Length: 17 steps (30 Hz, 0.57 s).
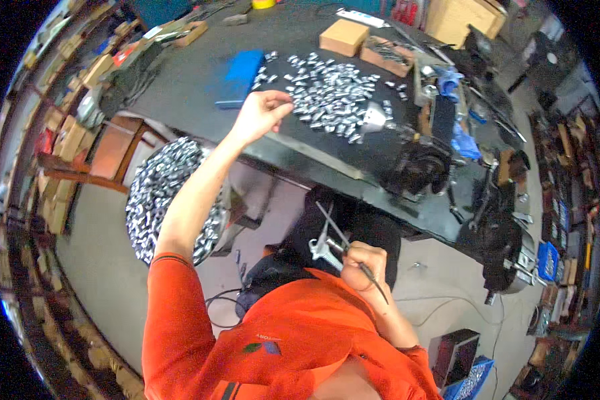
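Note:
My left hand (263, 115) reaches over the table's near edge, beside the left side of a loose pile of small shiny metal sleeves (330, 90). Its thumb and fingers are drawn together; whether something small is between them I cannot make out. Low in front of my body, my right hand (365, 267) is closed around a thin, file-like rod (335, 223) with a dark end. A silver tool with jaws, like a caliper (323, 250), shows against the same hand. A blue box (240, 79) lies beyond my left hand.
A round container full of metal sleeves (160, 200) stands under my left forearm. A silver cup-shaped piece (373, 117) lies at the pile's right. Cardboard boxes (344, 37) sit behind it. A dark vise (417, 167) is at the table's right edge. Crowded shelves line both sides.

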Motion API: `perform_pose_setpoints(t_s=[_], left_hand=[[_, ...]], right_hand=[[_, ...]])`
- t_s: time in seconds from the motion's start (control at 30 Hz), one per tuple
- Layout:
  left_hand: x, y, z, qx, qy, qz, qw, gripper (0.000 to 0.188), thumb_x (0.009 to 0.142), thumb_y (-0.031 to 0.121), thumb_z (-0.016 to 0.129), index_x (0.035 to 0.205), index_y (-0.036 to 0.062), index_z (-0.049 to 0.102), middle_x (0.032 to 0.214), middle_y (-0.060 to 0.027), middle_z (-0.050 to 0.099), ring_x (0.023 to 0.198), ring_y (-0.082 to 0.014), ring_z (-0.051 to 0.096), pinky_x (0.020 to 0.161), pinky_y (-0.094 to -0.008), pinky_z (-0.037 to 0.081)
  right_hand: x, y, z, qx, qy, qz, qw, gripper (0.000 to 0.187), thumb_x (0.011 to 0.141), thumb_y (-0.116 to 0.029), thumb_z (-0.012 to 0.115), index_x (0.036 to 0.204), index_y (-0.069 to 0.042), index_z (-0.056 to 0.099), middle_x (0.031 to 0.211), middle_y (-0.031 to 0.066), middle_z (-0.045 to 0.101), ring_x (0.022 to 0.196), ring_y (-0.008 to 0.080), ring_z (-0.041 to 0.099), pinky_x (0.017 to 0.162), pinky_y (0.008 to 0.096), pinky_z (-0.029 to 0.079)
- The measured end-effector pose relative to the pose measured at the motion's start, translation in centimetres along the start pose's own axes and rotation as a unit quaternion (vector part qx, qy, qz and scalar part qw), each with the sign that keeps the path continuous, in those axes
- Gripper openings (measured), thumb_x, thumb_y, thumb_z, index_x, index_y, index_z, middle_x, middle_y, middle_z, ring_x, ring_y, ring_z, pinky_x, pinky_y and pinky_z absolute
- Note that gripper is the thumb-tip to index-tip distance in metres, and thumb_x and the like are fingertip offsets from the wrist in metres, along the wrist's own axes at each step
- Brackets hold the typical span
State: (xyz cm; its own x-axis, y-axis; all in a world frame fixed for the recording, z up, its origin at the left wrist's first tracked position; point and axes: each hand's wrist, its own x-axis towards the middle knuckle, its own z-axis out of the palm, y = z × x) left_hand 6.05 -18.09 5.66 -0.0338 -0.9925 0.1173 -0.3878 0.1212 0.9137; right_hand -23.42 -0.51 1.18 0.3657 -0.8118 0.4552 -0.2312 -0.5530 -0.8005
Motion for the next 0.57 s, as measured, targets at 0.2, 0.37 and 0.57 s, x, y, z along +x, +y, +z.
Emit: perform_pose_setpoints(t_s=[0.2, 0.37, 0.57], left_hand=[[-10.2, -10.2, -13.4, 0.212, 0.095, -0.076, 0.970, 0.026, 0.077, 0.006, 0.057, 0.100, -0.0041, 0.064, 0.068, -0.0082, 0.065, 0.055, -0.0105, 0.060, 0.053, -0.0243, 0.048], [-14.2, -12.3, -13.9, 0.441, 0.035, -0.073, 0.894, 0.026, 0.070, 0.010, 0.057, 0.093, 0.0092, 0.070, 0.081, -0.0138, 0.069, 0.073, -0.0284, 0.066, 0.073, -0.0394, 0.053], [-13.6, -14.9, -12.2, 0.619, -0.124, -0.121, 0.766, 0.037, 0.069, 0.010, 0.061, 0.104, 0.0197, 0.069, 0.100, -0.0152, 0.066, 0.093, -0.0315, 0.064, 0.080, -0.0419, 0.051]], right_hand=[[0.1, 0.4, 1.2, 0.074, -0.068, 0.012, 0.995, 0.021, 0.059, -0.002, 0.055, 0.055, -0.004, 0.034, 0.053, 0.0079, 0.037, 0.043, 0.0218, 0.038, 0.041, 0.0318, 0.027], [0.2, 0.4, 1.2, 0.089, -0.086, 0.019, 0.992, 0.022, 0.061, -0.006, 0.058, 0.056, -0.004, 0.037, 0.054, 0.0084, 0.038, 0.044, 0.0232, 0.038, 0.041, 0.0342, 0.028], [-0.2, 0.2, 0.9, 0.059, -0.094, 0.030, 0.993, 0.031, 0.064, -0.014, 0.065, 0.056, -0.004, 0.037, 0.055, 0.0094, 0.039, 0.045, 0.0240, 0.039, 0.043, 0.0349, 0.029]])
